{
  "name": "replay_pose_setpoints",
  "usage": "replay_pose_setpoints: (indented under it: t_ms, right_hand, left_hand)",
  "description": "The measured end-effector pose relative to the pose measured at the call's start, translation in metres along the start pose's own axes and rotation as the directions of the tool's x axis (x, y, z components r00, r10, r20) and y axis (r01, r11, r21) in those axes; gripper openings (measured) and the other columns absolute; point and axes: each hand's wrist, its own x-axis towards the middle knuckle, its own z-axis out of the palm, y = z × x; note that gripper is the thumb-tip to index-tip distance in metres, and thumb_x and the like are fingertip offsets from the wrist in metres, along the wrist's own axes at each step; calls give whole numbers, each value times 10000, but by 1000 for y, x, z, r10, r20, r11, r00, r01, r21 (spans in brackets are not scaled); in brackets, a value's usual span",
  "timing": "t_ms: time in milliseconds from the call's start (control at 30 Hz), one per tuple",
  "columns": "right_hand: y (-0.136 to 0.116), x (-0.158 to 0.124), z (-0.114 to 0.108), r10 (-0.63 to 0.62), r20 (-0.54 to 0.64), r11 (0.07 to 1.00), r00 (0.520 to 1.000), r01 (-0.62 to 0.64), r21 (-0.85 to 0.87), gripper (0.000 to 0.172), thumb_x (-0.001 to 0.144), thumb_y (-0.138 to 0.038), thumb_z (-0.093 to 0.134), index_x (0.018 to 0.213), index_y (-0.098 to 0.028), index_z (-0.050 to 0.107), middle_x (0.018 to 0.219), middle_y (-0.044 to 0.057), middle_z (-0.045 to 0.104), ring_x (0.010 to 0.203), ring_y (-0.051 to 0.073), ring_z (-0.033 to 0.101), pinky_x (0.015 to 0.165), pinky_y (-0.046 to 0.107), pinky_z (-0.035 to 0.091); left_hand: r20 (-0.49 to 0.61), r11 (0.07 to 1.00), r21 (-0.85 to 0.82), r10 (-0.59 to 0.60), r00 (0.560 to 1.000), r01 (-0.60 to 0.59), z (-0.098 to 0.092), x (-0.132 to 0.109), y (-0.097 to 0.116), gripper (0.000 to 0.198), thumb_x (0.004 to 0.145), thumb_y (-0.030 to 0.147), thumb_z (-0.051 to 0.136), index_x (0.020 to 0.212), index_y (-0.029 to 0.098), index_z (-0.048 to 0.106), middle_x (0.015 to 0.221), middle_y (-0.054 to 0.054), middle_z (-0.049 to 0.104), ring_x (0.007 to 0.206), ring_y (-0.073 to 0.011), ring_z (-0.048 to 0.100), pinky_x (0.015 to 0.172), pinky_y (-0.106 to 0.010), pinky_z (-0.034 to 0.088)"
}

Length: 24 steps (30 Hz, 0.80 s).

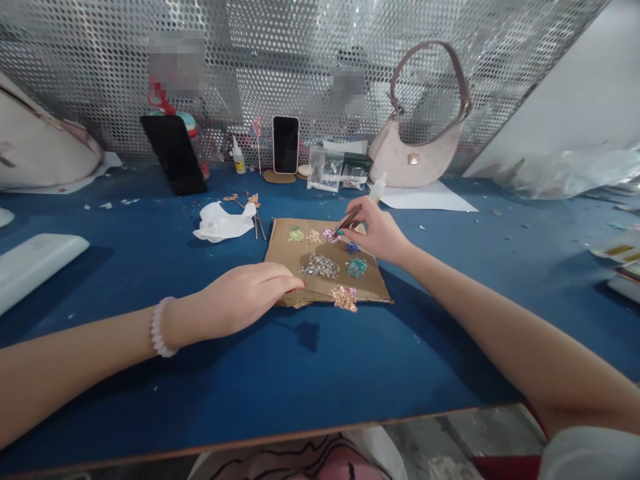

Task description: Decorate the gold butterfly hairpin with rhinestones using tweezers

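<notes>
My left hand (245, 293) is closed in a pinch at the front left of a cardboard sheet (285, 257). From its fingertips a thin stick runs to a gold butterfly ornament (344, 298) with a pink spot, held over the cardboard's front edge. Its shadow falls on the blue table below. My right hand (377, 230) grips dark tweezers (350, 219), their tips down at a small pile of pink rhinestones (330, 234). Around it lie piles of silver (321, 266), teal (357, 267), blue (352, 248), green (296, 233) and champagne rhinestones (313, 236).
Left of the cardboard lie crumpled white paper (225, 222) and gold butterfly sticks (256, 217). Behind stand a black tablet-like panel (175, 155), a phone (286, 145), glue bottles (238, 159), clear bags (325, 170) and a pale handbag (417, 157). A white case (40, 267) lies far left.
</notes>
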Motion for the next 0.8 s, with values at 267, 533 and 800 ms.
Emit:
replay_pose_setpoints:
  t_ms: [267,533,800]
  right_hand:
    - [0,0,1,6,19,1000,1000,-5,-19,263,743,-176,558,929,-240,383,820,21,703,754,197,658,655,345,482]
    - [-2,0,1,18,16,1000,1000,-18,-14,253,734,-168,553,903,-238,378,823,29,701,728,189,652,617,331,474]
    - [-2,0,-1,32,-11,999,999,-31,13,249,731,-177,559,898,-233,385,820,35,699,711,191,649,628,349,491]
  left_hand:
    - [12,1000,0,-8,1000,8,0,1,0,296,923,98,291,1097,102,529,980,-111,632,861,-169,600,743,-283,517]
    - [6,1000,-11,-7,1000,7,0,1,1,284,918,87,310,1095,96,532,982,-107,628,862,-174,598,747,-284,513]
    - [24,1000,4,-21,999,21,-1,0,-1,301,916,94,292,1102,107,529,988,-106,630,870,-167,599,754,-277,510]
